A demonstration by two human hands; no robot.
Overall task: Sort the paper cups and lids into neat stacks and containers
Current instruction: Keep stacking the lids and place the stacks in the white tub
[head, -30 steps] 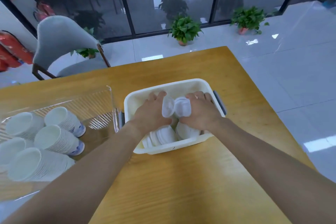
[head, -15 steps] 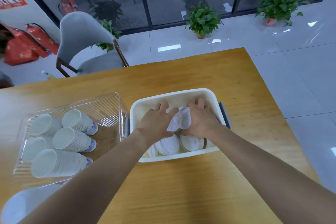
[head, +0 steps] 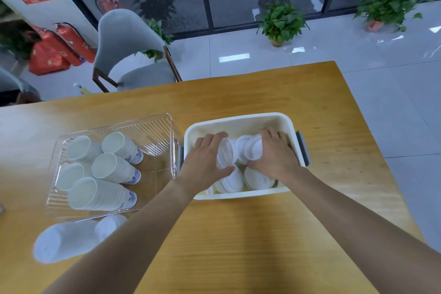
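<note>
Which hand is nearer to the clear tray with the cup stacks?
Left. The left hand grips lids in the white bin, on the side beside the clear tray; the right hand is at the bin's far side.

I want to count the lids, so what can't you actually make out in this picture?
Head view only:
- Lids in the white bin: left hand and right hand cover many, so no count.
- Cup stacks in the clear tray: rims too fine to count.
- White stack beside the tray: blurred.

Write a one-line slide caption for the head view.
Both hands, left and right, gather white lids inside a white bin; stacked paper cups lie in a clear tray alongside.
</note>
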